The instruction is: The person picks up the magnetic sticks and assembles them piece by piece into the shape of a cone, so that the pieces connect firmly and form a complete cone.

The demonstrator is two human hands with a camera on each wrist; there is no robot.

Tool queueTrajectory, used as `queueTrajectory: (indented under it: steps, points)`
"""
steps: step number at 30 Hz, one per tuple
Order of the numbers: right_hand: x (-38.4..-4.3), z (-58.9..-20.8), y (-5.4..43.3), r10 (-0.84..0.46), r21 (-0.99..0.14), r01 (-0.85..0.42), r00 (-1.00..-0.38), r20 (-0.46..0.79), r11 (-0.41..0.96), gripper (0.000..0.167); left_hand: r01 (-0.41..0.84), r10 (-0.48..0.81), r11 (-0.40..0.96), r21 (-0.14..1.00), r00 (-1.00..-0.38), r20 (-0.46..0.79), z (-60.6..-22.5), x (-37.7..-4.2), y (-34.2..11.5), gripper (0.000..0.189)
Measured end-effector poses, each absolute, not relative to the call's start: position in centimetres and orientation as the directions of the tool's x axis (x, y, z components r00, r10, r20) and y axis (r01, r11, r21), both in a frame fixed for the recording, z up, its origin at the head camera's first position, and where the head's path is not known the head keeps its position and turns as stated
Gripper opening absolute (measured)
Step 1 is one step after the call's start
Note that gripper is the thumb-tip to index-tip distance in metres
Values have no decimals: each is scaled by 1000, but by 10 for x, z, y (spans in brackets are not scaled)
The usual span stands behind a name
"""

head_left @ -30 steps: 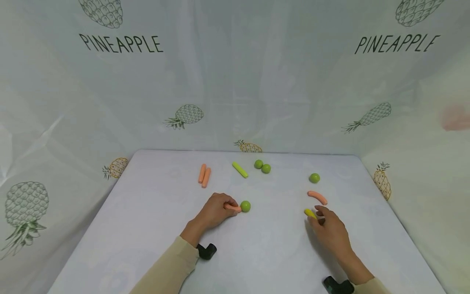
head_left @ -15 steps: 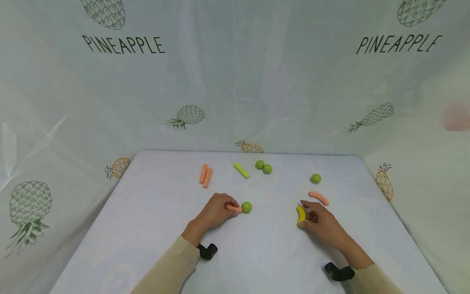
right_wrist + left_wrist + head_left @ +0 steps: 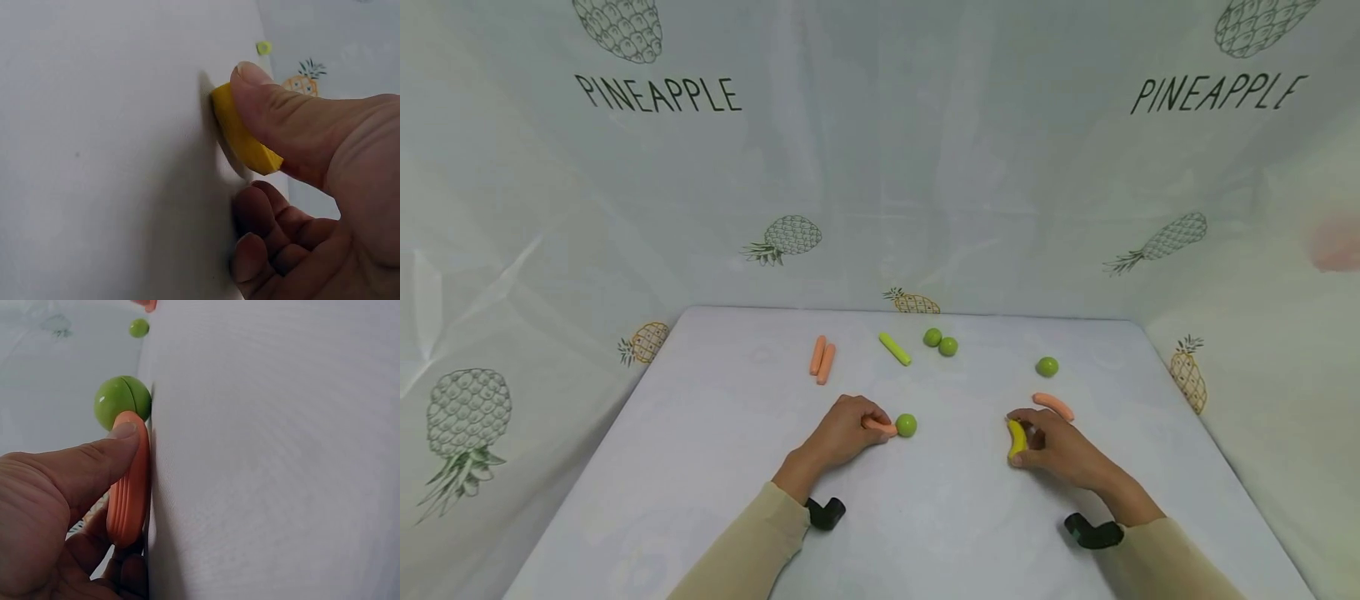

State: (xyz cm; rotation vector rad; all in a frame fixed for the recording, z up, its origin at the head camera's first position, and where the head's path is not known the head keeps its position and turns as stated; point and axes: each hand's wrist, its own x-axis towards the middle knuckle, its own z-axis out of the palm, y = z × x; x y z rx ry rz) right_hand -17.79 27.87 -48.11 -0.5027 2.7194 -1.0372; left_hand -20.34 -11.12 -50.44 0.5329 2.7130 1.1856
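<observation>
My left hand pinches an orange sausage-shaped piece with grooves along it, the thumb lying on its near side. Its tip touches a green ball that has a seam line, on the white table. Off to the right, my right hand holds a small yellow toy banana between thumb and fingers, at or just above the table top. The right wrist view shows the thumb across the banana, with other fingers curled below it. Just behind the right hand lies a curved orange piece.
Two orange sticks lie side by side at the back left of the table. A lime-green stick and two green balls are at the back middle. Another green ball sits back right. Behind hangs a pineapple-print sheet.
My right hand has moved left with the yellow banana and turned it from slanting to nearly upright in the head view. The left hand keeps its hold beside the green ball.
</observation>
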Motion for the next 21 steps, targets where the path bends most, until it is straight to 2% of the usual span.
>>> queueTrajectory:
  steps: [7, 13, 21]
  points:
    - [-188, -488, 261, -295, -674, -208, -955, -16, 708, 67, 259, 368, 627, 735, -930, 15, -503, -202, -108, 11]
    - [-202, -495, 236, -212, -732, -169, -977, 35, 660, 51, 249, 359, 635, 731, -933, 7, -501, -201, -105, 11]
    - [-215, -496, 194, -93, -869, 27, -992, -84, 494, 47, 275, 375, 630, 727, -927, 25, -503, -201, -101, 11]
